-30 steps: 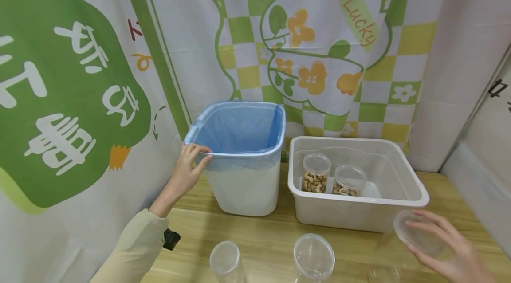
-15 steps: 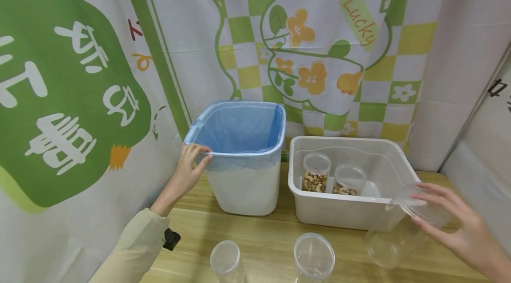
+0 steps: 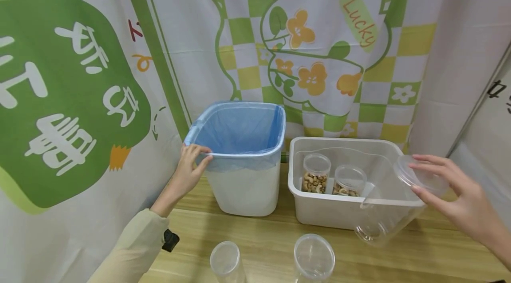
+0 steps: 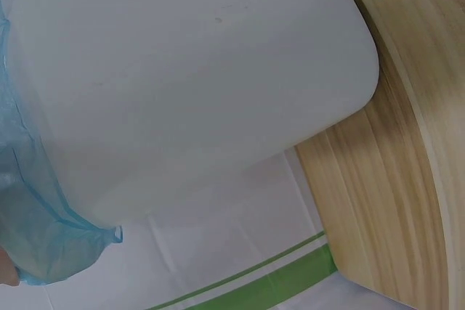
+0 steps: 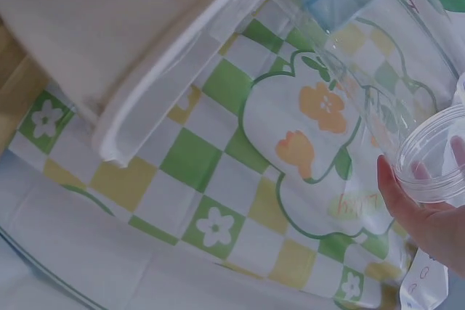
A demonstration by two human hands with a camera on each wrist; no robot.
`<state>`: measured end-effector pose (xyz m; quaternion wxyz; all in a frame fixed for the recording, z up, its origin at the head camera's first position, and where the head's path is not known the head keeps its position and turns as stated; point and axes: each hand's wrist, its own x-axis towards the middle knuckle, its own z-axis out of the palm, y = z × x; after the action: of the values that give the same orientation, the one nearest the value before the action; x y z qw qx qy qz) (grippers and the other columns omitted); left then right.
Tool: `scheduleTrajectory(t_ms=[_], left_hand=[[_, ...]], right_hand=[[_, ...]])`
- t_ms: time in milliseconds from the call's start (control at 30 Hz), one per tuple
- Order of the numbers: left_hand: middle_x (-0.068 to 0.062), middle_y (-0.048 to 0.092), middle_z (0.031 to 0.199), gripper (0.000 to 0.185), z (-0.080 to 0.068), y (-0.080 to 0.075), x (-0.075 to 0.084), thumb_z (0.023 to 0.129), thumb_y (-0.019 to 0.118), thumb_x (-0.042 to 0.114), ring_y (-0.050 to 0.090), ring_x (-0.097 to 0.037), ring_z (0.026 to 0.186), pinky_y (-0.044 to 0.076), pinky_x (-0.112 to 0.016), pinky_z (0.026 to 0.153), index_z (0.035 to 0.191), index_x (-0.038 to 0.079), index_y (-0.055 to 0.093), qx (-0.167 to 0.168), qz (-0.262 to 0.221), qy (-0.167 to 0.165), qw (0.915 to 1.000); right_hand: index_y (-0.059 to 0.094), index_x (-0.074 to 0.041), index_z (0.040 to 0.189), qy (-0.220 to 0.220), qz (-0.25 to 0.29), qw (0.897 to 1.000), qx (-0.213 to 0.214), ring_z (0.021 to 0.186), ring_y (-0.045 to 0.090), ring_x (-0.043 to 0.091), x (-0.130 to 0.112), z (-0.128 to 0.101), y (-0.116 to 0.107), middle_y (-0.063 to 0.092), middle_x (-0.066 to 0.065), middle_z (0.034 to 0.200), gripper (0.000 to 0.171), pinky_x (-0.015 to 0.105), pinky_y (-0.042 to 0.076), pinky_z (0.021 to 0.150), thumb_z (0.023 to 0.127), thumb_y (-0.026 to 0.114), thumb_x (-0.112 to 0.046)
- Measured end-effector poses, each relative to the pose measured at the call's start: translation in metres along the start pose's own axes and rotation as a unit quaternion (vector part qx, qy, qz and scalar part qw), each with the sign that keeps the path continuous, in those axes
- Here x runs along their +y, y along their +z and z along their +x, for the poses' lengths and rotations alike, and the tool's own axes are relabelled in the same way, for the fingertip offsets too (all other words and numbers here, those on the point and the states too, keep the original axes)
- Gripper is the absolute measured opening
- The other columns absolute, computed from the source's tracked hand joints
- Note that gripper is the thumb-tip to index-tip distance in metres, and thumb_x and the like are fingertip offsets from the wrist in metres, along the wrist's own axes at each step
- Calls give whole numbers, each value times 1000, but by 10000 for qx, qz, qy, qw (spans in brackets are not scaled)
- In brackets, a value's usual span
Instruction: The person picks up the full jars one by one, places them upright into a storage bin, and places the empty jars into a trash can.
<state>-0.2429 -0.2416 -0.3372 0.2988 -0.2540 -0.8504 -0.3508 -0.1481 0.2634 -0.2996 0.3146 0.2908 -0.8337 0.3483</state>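
My left hand [image 3: 201, 154] grips the near left rim of a white bin [image 3: 243, 190] lined with a blue bag [image 3: 239, 130]. The left wrist view shows the bin's white wall [image 4: 182, 70] and the bag's edge [image 4: 36, 215] up close. My right hand [image 3: 415, 178] holds an empty clear jar [image 3: 383, 212] by its lidded end. The jar hangs tilted in the air by the right front corner of a white tub [image 3: 293, 172], bottom end down and to the left. In the right wrist view the jar [image 5: 429, 157] sits against my fingers [image 5: 421, 208].
Inside the tub stand two lidded jars of nuts [image 3: 315, 174] [image 3: 349, 181]. Two more clear lidded jars [image 3: 225, 258] [image 3: 314, 256] stand on the wooden table [image 3: 263, 229] at the front. A printed cloth backdrop [image 3: 319, 52] hangs close behind.
My right hand has lifted the clear jar up and back, from low near the table's front right to beside the tub's right corner. The left hand has stayed on the bin rim.
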Motion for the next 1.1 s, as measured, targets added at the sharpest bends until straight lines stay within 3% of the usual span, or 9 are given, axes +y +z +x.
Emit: scheduleTrajectory(t_ms=[167,433,700,867,967,1100], left_hand=[[-16,53,93,11,0,-1,1,83,55,-2,44,-33,96,-2,-57,103,93,-4,57,-20,37,9,10000],[-17,53,93,11,0,-2,-1,83,56,0,45,-32,95,-2,-57,103,93,-5,57,-61,40,-32,10000],[-16,53,93,11,0,-3,0,83,57,3,45,-30,95,0,-58,103,93,-4,57,-110,68,-39,9999],[-15,52,93,11,0,-2,-1,84,56,2,44,-31,95,-2,-56,104,93,-3,57,-123,35,-79,9999],[-15,53,93,10,0,-2,-1,83,56,1,45,-31,95,-1,-57,103,93,-3,57,-109,31,-53,9999],[-15,53,92,10,1,-2,0,84,56,2,45,-30,95,-1,-57,103,93,-2,57,-96,38,-22,9999]], right_hand=[[58,2,110,184,181,9996,104,116,42,6,-3,17,1,50,8,121,48,8,30,93,65,66,16],[56,-5,116,831,330,9958,182,116,38,2,-12,47,10,48,0,124,40,3,32,86,77,63,3],[56,-2,116,725,765,9934,448,107,45,4,-18,76,24,50,-5,120,37,4,41,75,79,61,3],[57,-6,116,761,655,9931,609,105,44,2,-19,92,32,50,-12,117,36,3,42,66,81,61,-4],[56,-6,117,869,782,9907,693,108,45,4,-21,102,36,50,-11,116,34,4,43,69,83,60,-8],[57,-7,117,1035,1097,9851,824,113,48,17,-24,117,41,51,-5,113,33,11,44,80,84,59,-12]])
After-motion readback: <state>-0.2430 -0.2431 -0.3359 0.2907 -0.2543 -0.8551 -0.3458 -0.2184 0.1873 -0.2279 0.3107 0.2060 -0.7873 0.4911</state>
